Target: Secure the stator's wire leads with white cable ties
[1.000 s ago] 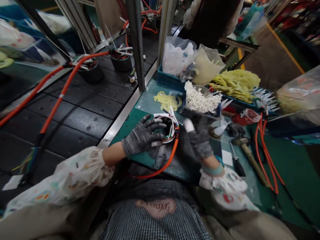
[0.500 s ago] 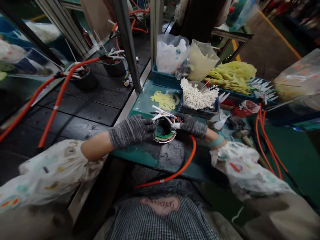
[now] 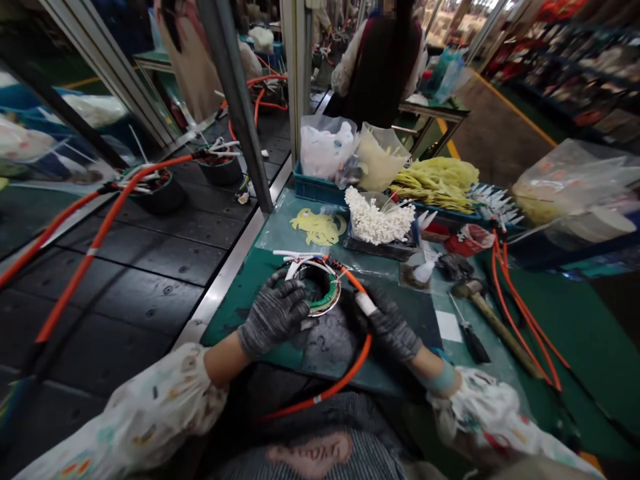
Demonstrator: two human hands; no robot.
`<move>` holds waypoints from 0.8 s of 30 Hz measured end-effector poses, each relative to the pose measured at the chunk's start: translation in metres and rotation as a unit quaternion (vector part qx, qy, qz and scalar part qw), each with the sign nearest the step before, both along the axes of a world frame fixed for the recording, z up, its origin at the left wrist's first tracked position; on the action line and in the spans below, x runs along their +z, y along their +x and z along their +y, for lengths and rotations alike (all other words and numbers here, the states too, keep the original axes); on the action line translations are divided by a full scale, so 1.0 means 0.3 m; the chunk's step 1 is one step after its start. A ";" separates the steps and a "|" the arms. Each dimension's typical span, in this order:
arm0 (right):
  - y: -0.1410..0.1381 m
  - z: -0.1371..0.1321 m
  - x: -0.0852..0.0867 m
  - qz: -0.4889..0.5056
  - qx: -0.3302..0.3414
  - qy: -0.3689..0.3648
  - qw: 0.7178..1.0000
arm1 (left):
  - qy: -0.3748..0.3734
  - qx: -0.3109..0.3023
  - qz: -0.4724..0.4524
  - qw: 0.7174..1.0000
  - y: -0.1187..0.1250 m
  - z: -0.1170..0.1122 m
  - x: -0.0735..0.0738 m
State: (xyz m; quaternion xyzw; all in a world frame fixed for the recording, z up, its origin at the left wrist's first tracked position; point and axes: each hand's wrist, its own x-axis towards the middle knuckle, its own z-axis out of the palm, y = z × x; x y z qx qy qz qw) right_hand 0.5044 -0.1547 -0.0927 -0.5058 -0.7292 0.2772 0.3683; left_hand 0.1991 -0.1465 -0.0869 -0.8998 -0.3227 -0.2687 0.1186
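Note:
A ring-shaped wound coil [image 3: 320,293] with white leads lies on the green work mat [image 3: 235,307]. The fingers of my left hand [image 3: 274,313], in a grey knit glove, rest over the ring's left edge. My right hand [image 3: 393,327], also gloved, stands to the right of the ring. Its white-capped fingertip lies against the orange cable [image 3: 364,347], which leaves the ring and curves down toward my body. Whether those fingers grip the cable, I cannot tell.
A tray of white-tipped wires [image 3: 379,223] and a blue crate of plastic bags [image 3: 313,187] stand behind the mat. A hammer [image 3: 480,300] and a screwdriver [image 3: 467,340] lie to the right. On the black conveyor at left sit pots with coils [image 3: 160,197]. A co-worker [image 3: 383,73] stands beyond.
My right hand has moved away from the ring, down and right along the orange cable. The ring has shifted toward me, and the view has risen to show more of the surroundings.

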 end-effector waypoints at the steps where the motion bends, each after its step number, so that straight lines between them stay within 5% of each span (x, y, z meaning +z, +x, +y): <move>1: 0.016 0.034 0.004 -0.037 -0.008 0.041 0.998 | 0.009 0.007 -0.011 1.000 0.011 -0.001 -0.008; 8: -0.004 0.384 0.065 -0.146 -0.058 0.154 0.976 | 0.048 0.097 -0.044 0.993 0.086 -0.041 -0.037; 15: -0.048 0.539 0.257 -0.281 -0.142 0.162 0.935 | 0.067 0.079 -0.070 0.992 0.087 -0.030 -0.029; 18: -0.084 0.576 0.287 -0.324 -0.143 0.126 0.927 | 0.049 0.075 -0.060 0.994 0.084 -0.031 -0.022; 21: -0.088 0.582 0.277 -0.267 -0.132 0.129 0.946 | 0.044 0.071 -0.051 0.995 0.080 -0.029 -0.022; 24: -0.056 0.523 0.284 -0.066 -0.060 0.152 0.984 | 0.054 0.055 -0.051 0.996 0.077 -0.023 -0.022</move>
